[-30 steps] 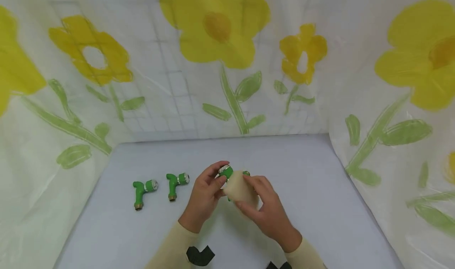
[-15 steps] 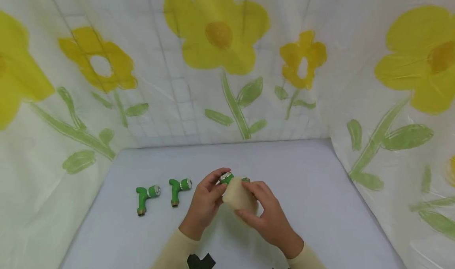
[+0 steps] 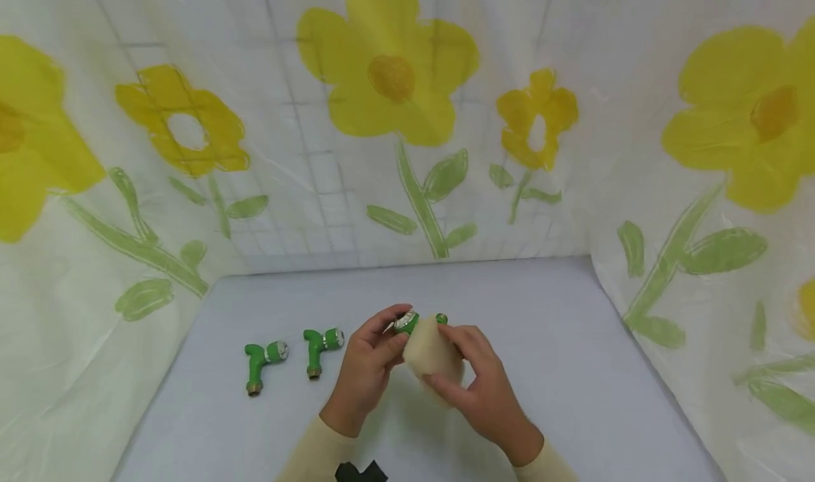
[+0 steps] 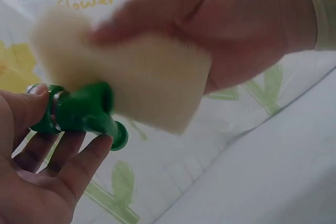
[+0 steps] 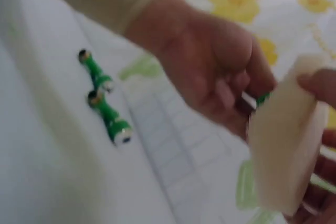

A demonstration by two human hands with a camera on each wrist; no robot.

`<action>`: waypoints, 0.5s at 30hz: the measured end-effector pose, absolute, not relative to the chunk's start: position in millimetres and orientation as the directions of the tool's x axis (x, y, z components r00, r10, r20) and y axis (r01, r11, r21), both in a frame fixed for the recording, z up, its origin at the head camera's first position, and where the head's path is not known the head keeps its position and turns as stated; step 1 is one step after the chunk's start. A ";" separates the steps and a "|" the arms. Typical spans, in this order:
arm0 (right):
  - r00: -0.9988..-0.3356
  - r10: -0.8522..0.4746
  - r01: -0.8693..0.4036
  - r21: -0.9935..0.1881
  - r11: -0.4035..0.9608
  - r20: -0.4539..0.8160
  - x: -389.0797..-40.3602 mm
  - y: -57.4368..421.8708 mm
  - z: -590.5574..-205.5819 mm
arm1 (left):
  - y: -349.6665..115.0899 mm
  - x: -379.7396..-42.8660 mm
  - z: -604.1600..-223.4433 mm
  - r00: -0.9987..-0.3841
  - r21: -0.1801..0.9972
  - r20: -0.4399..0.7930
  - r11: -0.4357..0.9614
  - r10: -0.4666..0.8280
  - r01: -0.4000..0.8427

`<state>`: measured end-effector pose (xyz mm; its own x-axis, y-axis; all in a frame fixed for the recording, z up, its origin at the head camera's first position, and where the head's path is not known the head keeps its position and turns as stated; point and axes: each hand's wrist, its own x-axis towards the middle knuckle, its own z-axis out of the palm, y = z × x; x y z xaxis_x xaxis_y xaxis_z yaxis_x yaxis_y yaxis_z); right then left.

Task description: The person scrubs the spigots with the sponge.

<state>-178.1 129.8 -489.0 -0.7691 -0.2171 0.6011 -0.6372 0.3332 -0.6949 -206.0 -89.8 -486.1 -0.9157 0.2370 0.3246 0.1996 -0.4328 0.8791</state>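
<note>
Near the middle of the table, my left hand [image 3: 364,372] holds a green hose nozzle [image 4: 84,107] with a silver ring at its head, thumb on one side and fingers beneath. My right hand [image 3: 489,390] grips a cream-coloured sponge [image 3: 431,351] between thumb and fingers. In the left wrist view the sponge lies up against the nozzle's green body and is blurred, as is the right hand. From the head view the sponge hides most of the nozzle; only its silver-ringed head and a small green end show.
Two more green nozzles lie on the white table left of my hands, one farther left [image 3: 257,365] and one nearer [image 3: 317,351], both with brass-coloured ends. A white curtain [image 3: 286,206] painted with yellow flowers surrounds the table at the back and sides.
The head view has tilted up a little, so the table sits lower in it. The sponge has shifted slightly on the nozzle, and both hands keep their hold.
</note>
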 end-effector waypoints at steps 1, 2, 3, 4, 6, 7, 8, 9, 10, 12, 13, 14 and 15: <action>-0.785 -0.182 -0.613 -0.703 0.359 0.592 -181.1 130.8 -490.2 | -89.5 -205.8 -486.2 -0.917 0.883 0.323 -0.424 0.234 0.203; -0.806 -0.140 -0.579 -0.719 0.385 0.575 -183.6 131.7 -491.7 | -89.5 -205.5 -486.2 -0.918 0.886 0.320 -0.416 0.234 0.204; -0.831 -0.101 -0.536 -0.740 0.407 0.546 -185.1 132.3 -493.8 | -89.5 -205.2 -486.3 -0.919 0.890 0.316 -0.408 0.236 0.202; -0.848 -0.069 -0.501 -0.754 0.425 0.525 -185.7 132.4 -495.6 | -89.8 -204.7 -486.4 -0.921 0.894 0.310 -0.402 0.236 0.198; -0.869 -0.049 -0.463 -0.774 0.432 0.493 -183.4 131.2 -499.0 | -90.9 -204.0 -486.6 -0.928 0.900 0.293 -0.395 0.229 0.187; -0.869 -0.068 -0.469 -0.775 0.423 0.490 -180.9 129.8 -499.3 | -91.6 -203.8 -486.6 -0.932 0.902 0.285 -0.393 0.224 0.182; -0.863 -0.099 -0.490 -0.772 0.404 0.496 -177.9 128.1 -498.7 | -92.4 -203.8 -486.7 -0.934 0.901 0.280 -0.395 0.221 0.177; -0.847 -0.137 -0.523 -0.762 0.381 0.513 -175.2 126.3 -497.6 | -93.3 -204.1 -486.8 -0.936 0.902 0.276 -0.396 0.217 0.174; -0.827 -0.175 -0.559 -0.748 0.357 0.535 -173.1 124.7 -495.6 | -94.1 -204.5 -486.7 -0.937 0.901 0.276 -0.398 0.214 0.175; -0.784 -0.236 -0.620 -0.715 0.322 0.574 -172.1 123.0 -491.5 | -95.5 -205.6 -486.3 -0.934 0.894 0.285 -0.410 0.215 0.179; -0.774 -0.244 -0.633 -0.704 0.321 0.585 -173.7 123.1 -490.0 | -96.0 -206.0 -485.8 -0.931 0.889 0.294 -0.419 0.218 0.183; -0.774 -0.233 -0.633 -0.698 0.335 0.589 -176.5 124.0 -489.6 | -96.3 -206.2 -485.0 -0.928 0.885 0.300 -0.428 0.221 0.184; -0.787 -0.210 -0.614 -0.702 0.362 0.580 -179.8 125.5 -489.8 | -96.4 -206.3 -484.1 -0.926 0.881 0.306 -0.434 0.222 0.187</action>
